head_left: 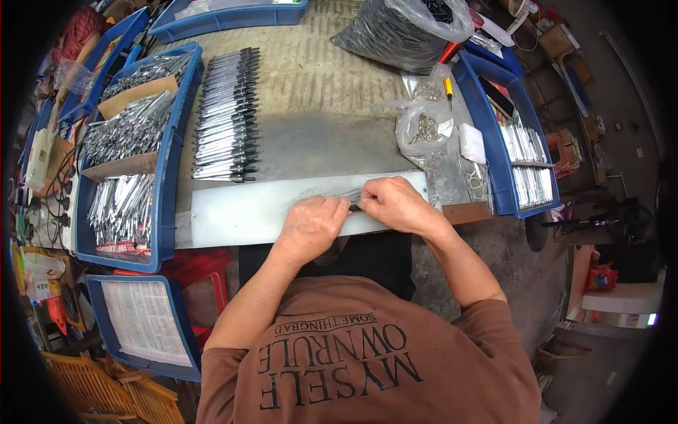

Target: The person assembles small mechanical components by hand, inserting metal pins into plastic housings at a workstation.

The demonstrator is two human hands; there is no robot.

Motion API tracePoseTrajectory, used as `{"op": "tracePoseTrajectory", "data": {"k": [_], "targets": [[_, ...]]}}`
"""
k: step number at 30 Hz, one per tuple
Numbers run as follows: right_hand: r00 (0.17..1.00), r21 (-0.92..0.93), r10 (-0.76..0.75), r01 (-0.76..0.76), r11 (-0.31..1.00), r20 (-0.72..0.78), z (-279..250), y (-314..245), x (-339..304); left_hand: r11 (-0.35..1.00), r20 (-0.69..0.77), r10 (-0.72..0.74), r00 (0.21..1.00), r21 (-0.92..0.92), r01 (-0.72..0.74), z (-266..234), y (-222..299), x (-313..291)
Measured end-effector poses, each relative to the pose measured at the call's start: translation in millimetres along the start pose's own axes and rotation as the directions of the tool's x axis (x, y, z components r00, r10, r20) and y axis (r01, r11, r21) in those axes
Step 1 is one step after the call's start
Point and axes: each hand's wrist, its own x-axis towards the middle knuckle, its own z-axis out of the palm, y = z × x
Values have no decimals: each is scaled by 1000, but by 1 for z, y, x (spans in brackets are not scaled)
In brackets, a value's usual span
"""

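My left hand and my right hand meet over a long white board at the table's front edge. Fingers of both are closed on a small dark piece between them; most of it is hidden, so its kind cannot be made out. Beyond the board, to the left, lies a neat stack of slim silver rods with black ends. A blue tray farther left holds many similar loose metal rods, parted by cardboard dividers.
To the right are a bag of small metal parts, a yellow-handled screwdriver and a blue tray with bundled silver pieces. A large clear bag of black parts sits at the back. A paper-lined blue tray is low on the left.
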Motion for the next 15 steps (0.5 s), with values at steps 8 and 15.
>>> {"op": "tracePoseTrajectory", "data": {"k": [8,15], "targets": [[998,16,-27,28,999,-60,1,3,5,1000,-1,-15,1000,-14,15,1,-3,4],[1000,93,-13,13,996,-7,-6,9,8,997,-32,-38,999,-64,35,3,-5,6]]}}
